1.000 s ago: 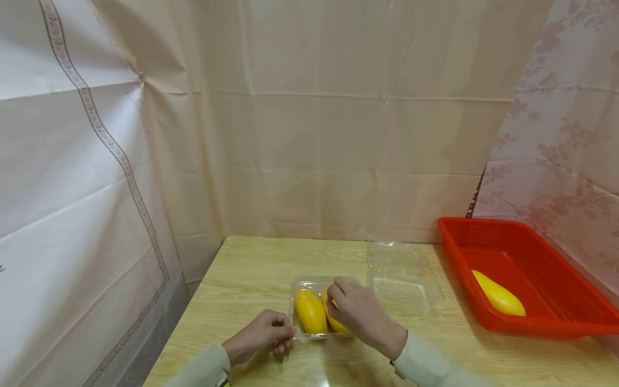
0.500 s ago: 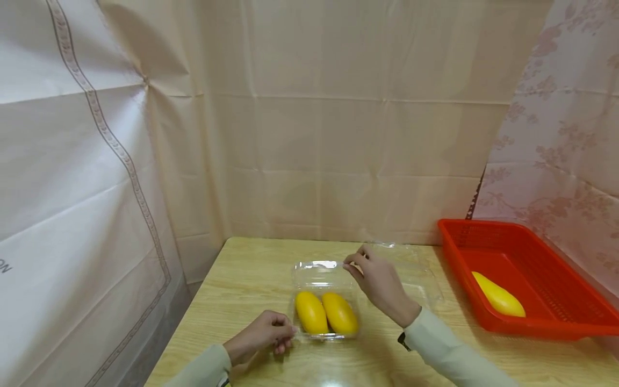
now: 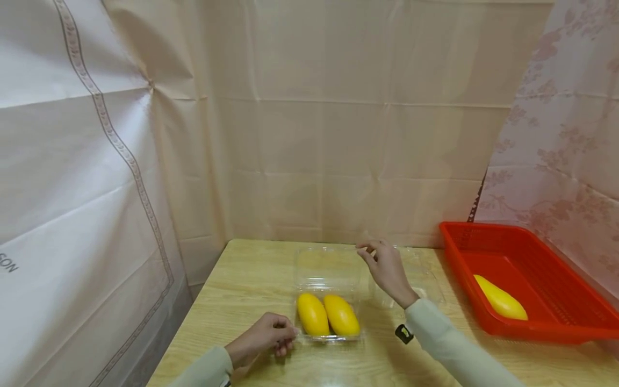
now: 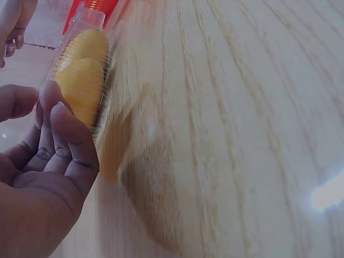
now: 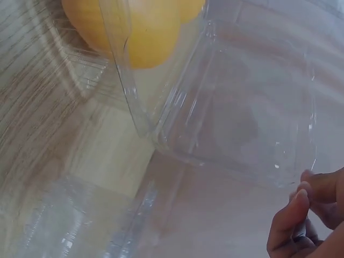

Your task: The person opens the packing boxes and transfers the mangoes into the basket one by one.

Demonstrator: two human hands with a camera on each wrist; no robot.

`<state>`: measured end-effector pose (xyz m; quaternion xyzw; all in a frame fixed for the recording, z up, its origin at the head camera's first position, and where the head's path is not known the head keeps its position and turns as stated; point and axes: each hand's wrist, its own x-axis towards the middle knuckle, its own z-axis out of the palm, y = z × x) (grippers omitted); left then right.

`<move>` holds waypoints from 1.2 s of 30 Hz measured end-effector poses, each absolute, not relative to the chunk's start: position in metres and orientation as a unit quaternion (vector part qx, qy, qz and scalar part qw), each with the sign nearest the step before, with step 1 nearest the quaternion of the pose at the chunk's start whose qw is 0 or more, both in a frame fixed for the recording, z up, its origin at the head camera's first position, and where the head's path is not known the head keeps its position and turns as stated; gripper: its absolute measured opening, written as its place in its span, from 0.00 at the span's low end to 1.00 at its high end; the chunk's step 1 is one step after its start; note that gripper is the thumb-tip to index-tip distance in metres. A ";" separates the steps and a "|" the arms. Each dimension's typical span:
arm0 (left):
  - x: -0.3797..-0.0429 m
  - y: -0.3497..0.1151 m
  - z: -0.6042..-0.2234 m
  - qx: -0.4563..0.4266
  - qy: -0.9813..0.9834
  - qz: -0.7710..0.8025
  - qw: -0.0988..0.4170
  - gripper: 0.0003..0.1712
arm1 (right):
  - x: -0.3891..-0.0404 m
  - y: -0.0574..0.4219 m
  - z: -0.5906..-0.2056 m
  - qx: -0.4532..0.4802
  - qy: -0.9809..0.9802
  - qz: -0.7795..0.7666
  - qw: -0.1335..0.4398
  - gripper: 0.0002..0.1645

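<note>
Inward of the left edge of the worktop (image 3: 256,263), the left hand (image 3: 265,334) apparently pinches the near-left corner of a clear box (image 3: 333,338); two yellow fruits (image 3: 312,314) lie inside. The right hand (image 3: 389,269) pinches the raised lid (image 3: 325,266). Rightmost stands a red basket (image 3: 556,330).

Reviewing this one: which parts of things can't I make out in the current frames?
Head view: left part of the second clear container, obscured by the right hand.
Head view: start of the lettering, cut off by the left edge.
Head view: right end of the red basket, cut off by the right edge.
Right wrist view: rest of the two yellow fruits, cut off by the top edge.
</note>
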<state>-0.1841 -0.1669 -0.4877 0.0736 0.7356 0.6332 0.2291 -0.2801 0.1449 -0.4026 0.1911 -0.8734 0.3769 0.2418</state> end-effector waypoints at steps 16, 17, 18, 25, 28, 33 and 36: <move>-0.185 -0.169 -0.486 0.074 0.732 0.634 0.238 0.12 | -0.294 0.147 -0.433 0.122 -0.883 0.443 0.099 0.05; -0.185 -0.169 -0.486 0.074 0.731 0.636 0.238 0.11 | -0.295 0.146 -0.437 0.123 -0.885 0.439 0.096 0.05; -0.185 -0.169 -0.487 0.074 0.730 0.637 0.238 0.11 | -0.295 0.145 -0.440 0.123 -0.887 0.436 0.094 0.04; -0.185 -0.169 -0.487 0.076 0.730 0.635 0.239 0.11 | -0.298 0.144 -0.451 0.124 -0.896 0.416 0.094 0.05; -0.185 -0.168 -0.486 0.073 0.733 0.633 0.239 0.12 | -0.298 0.144 -0.455 0.133 -0.901 0.400 0.098 0.05; -0.185 -0.168 -0.486 0.072 0.734 0.631 0.241 0.12 | -0.298 0.144 -0.461 0.147 -0.916 0.356 0.109 0.08; -0.186 -0.168 -0.486 0.074 0.732 0.632 0.243 0.12 | -0.297 0.143 -0.462 0.142 -0.918 0.356 0.099 0.10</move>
